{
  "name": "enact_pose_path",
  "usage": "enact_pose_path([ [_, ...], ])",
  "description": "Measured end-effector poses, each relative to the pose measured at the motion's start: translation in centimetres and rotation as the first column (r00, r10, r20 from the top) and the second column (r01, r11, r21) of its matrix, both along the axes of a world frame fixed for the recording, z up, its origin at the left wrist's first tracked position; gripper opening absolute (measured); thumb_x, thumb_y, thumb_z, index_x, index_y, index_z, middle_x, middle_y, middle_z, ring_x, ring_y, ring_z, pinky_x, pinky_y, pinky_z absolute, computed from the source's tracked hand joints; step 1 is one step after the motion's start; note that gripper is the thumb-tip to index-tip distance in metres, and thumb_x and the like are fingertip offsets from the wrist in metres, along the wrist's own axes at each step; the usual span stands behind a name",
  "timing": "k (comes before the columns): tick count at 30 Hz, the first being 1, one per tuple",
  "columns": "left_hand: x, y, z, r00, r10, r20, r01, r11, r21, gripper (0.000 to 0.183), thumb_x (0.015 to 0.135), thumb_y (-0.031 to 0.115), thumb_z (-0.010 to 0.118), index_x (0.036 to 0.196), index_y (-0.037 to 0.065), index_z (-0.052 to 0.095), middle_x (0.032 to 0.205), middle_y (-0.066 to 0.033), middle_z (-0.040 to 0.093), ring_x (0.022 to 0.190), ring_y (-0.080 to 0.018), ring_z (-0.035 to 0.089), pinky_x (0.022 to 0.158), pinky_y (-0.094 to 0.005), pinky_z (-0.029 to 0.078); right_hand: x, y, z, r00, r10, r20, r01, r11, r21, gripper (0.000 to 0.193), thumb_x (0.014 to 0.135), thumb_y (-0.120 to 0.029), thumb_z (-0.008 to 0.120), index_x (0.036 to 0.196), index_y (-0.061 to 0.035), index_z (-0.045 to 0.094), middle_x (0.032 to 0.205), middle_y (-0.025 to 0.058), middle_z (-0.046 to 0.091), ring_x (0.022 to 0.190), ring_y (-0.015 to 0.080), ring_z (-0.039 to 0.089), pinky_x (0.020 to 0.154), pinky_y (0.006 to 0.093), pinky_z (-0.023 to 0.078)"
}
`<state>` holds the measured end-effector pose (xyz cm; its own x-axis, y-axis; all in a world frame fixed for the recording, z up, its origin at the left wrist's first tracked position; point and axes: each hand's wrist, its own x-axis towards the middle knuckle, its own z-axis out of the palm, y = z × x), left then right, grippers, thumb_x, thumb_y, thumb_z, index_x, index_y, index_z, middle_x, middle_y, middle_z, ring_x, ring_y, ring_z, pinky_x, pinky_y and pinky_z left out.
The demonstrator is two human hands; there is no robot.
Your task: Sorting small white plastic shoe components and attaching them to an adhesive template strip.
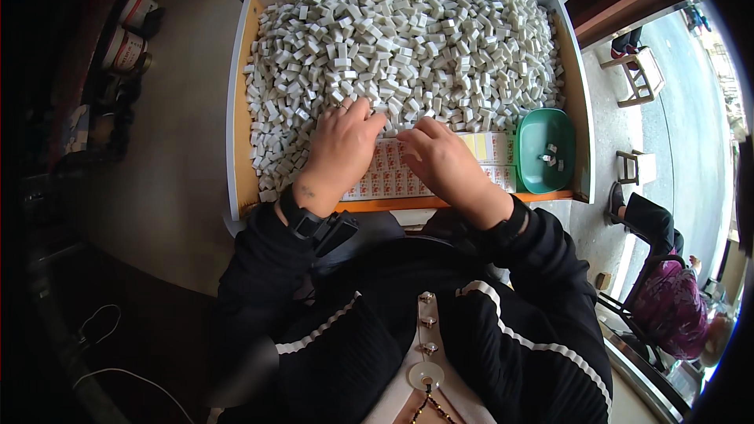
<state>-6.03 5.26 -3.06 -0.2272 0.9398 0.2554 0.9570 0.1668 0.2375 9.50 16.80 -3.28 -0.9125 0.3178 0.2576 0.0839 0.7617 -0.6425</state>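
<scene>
A wide drawer-like tray (pixel 581 102) holds a big heap of small white blocks (pixel 408 39). My left hand (pixel 343 145) is at the near edge of the heap, its fingers bent down among the blocks; whatever is under its fingertips is hidden. Just to the right, my right hand (pixel 448 159) is curled over a sheet of small red-and-white printed labels (pixel 381 177), fingers and thumb drawn together. What they grip, if anything, does not show. Beside that hand, a green plastic bowl (pixel 534 177) contains several white blocks (pixel 551 155).
Paper with a yellow patch (pixel 476 144) lies between my right hand and the bowl. An orange edge (pixel 393 205) runs along the tray's near side. To the right are wooden stools (pixel 640 78) and a seated person (pixel 667 302). Containers (pixel 126 49) stand at far left.
</scene>
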Motion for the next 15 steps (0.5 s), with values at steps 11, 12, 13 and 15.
enact_pose_path([
  [11,0.1,0.8,0.1,0.999,-0.037,-0.023,0.038,0.999,0.023,0.007,0.079,0.005,0.059,0.086,0.005,0.057,0.082,-0.0049,0.053,0.083,-0.0218,0.055,0.069,-0.034,0.045,-1.2,-0.4,-1.3,0.998,0.018,0.057,-0.023,0.995,0.1,0.013,0.076,-0.006,0.062,0.088,-0.0036,0.057,0.085,0.0118,0.053,0.08,0.0319,0.055,0.07,0.0397,0.048],
  [12,0.1,0.7,0.1,1.0,-0.012,0.017,0.011,0.999,0.033,0.012,0.079,0.003,0.062,0.089,0.004,0.056,0.082,-0.0041,0.054,0.081,-0.0201,0.055,0.069,-0.0325,0.045,-1.1,-0.5,-1.3,0.998,0.02,0.065,-0.029,0.99,0.139,0.012,0.076,-0.006,0.06,0.087,-0.0041,0.056,0.084,0.0115,0.053,0.081,0.0309,0.055,0.071,0.0386,0.048],
  [13,0.4,0.5,0.3,1.0,-0.013,0.018,0.012,0.999,0.032,0.012,0.079,0.003,0.062,0.089,0.004,0.056,0.082,-0.0041,0.054,0.081,-0.0201,0.055,0.069,-0.0325,0.045,-0.9,-0.6,-1.2,0.997,0.018,0.073,-0.031,0.984,0.177,0.01,0.077,-0.007,0.058,0.086,-0.0046,0.056,0.084,0.0112,0.053,0.082,0.0299,0.055,0.072,0.0374,0.048],
  [15,1.6,-0.8,1.3,0.776,0.095,0.623,-0.139,0.99,0.023,0.008,0.084,0.003,0.06,0.089,0.003,0.054,0.08,-0.0024,0.055,0.077,-0.0129,0.055,0.068,-0.0262,0.045,-0.7,-0.6,-1.0,0.996,0.016,0.083,-0.033,0.977,0.212,0.008,0.077,-0.007,0.056,0.084,-0.0051,0.055,0.084,0.0109,0.052,0.083,0.0289,0.055,0.073,0.0363,0.048],
])
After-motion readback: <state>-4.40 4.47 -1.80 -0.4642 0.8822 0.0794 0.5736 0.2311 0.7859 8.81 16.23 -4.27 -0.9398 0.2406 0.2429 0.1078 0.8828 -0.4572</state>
